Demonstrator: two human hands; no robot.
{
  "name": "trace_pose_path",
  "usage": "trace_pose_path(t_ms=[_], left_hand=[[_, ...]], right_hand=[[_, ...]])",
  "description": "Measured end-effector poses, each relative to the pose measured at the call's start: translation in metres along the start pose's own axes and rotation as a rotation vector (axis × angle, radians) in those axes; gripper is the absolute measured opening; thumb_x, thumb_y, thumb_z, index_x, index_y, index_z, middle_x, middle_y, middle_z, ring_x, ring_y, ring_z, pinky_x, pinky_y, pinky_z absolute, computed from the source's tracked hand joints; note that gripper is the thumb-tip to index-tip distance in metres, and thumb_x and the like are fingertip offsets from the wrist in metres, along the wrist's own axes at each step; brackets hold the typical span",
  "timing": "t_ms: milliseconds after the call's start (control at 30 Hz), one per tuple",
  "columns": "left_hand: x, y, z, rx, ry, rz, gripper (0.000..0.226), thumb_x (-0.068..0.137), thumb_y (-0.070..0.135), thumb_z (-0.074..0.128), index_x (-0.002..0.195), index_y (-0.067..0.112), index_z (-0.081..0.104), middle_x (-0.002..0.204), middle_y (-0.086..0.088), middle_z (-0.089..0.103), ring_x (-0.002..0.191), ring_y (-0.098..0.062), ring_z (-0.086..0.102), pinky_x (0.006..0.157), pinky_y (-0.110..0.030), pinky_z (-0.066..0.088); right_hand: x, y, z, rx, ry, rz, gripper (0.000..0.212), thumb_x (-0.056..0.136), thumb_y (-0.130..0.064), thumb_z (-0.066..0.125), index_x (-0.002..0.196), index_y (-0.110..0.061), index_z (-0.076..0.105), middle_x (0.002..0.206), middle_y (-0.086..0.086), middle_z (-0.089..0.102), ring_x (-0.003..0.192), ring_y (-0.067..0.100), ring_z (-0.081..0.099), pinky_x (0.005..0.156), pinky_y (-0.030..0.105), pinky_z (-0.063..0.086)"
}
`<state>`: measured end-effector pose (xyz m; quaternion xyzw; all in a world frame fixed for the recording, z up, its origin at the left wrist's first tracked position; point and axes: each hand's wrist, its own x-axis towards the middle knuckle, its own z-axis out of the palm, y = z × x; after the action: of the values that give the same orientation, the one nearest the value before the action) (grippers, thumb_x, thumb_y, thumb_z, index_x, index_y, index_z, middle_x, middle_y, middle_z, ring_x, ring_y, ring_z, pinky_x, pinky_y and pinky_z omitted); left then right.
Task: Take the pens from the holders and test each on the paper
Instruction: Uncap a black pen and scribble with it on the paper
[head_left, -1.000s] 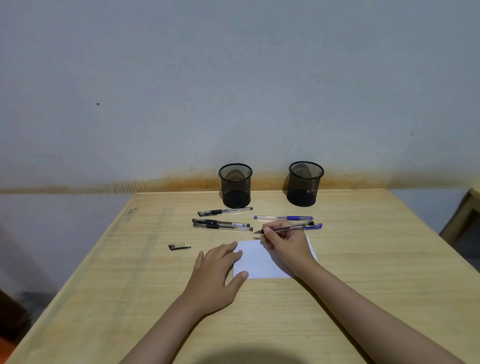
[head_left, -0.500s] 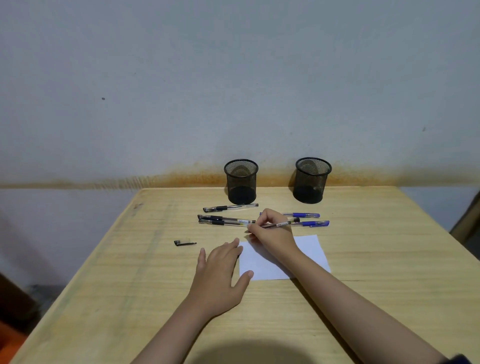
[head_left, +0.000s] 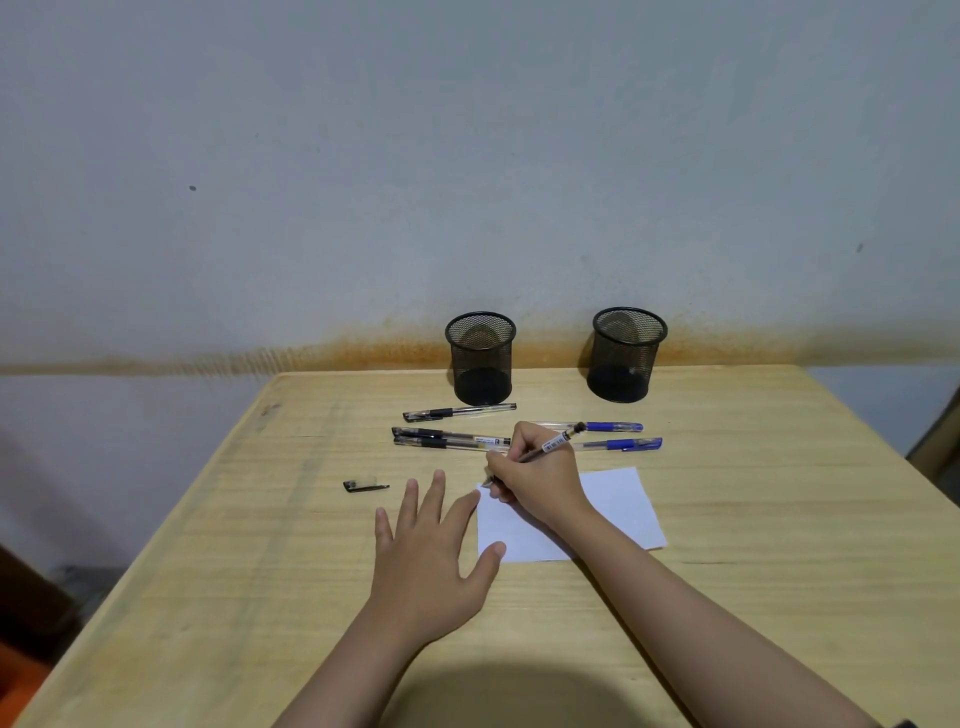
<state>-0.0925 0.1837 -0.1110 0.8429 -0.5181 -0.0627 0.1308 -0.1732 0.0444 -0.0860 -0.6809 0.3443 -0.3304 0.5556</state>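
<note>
Right hand (head_left: 540, 480) grips one pen (head_left: 550, 448); five pens (head_left: 460, 412) lie loose.

two black mesh holders (head_left: 480, 358) upright at back | five pens (head_left: 451, 441) lying before them | sixth pen (head_left: 550, 448) tilted, tip at white paper (head_left: 618, 506) corner

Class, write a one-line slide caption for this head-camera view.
Right hand tests a pen on the paper; left hand steadies its edge.

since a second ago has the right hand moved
Yes. The right hand shifted left along the paper, its pen tip now at the paper's far left corner.
</note>
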Motion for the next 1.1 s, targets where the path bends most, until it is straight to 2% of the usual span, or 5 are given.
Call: trace_pose_path(t_ms=[200,400,533,900,1100], left_hand=[[0.0004,-0.0001,0.0004,-0.011,-0.002,-0.002,0.071,0.074,0.073,0.015,0.139,0.045,0.018,0.159,0.005,-0.004,0.145,-0.023,-0.011,0.114,-0.056,0.001],[0.0004,-0.0001,0.0005,-0.025,-0.005,-0.005,0.071,0.074,0.072,0.016,0.14,0.046,0.017,0.159,0.006,-0.005,0.145,-0.022,-0.012,0.114,-0.055,0.0],[-0.0002,-0.0004,0.0007,-0.027,-0.006,-0.006,0.07,0.074,0.072,0.017,0.139,0.046,0.017,0.159,0.007,-0.005,0.145,-0.021,-0.012,0.114,-0.055,0.0],[-0.0006,0.0005,-0.0004,-0.041,0.005,-0.001,0.069,0.074,0.072,0.018,0.138,0.046,0.02,0.159,0.007,-0.002,0.146,-0.022,-0.01,0.114,-0.055,0.001],[-0.0012,0.0006,-0.0012,-0.036,0.0,-0.002,0.062,0.081,0.068,0.026,0.138,0.046,0.02,0.159,0.007,-0.003,0.145,-0.021,-0.011,0.114,-0.054,0.0]], right_hand=[[0.0017,-0.0006,0.0002,-0.02,-0.027,0.008,0.013,0.08,0.003,0.064,0.074,0.002,0.053,0.068,0.029,0.057,0.048,0.02,0.063,0.046,0.022,0.053],[0.0018,-0.0002,0.0016,-0.059,0.007,0.005,0.012,0.079,0.003,0.064,0.074,0.005,0.053,0.067,0.028,0.057,0.046,0.017,0.062,0.046,0.021,0.052],[0.002,0.0004,0.0009,-0.04,-0.001,-0.001,0.015,0.078,0.004,0.064,0.072,0.008,0.051,0.064,0.026,0.056,0.049,0.024,0.063,0.046,0.024,0.052],[0.0016,0.0014,0.001,-0.089,0.031,-0.028,0.022,0.078,0.003,0.064,0.064,-0.003,0.048,0.058,0.015,0.05,0.051,0.023,0.065,0.046,0.022,0.053],[0.0021,0.0017,-0.0002,-0.078,0.06,-0.01,0.023,0.079,0.003,0.063,0.064,-0.005,0.047,0.059,0.018,0.054,0.046,0.018,0.062,0.046,0.023,0.053]])
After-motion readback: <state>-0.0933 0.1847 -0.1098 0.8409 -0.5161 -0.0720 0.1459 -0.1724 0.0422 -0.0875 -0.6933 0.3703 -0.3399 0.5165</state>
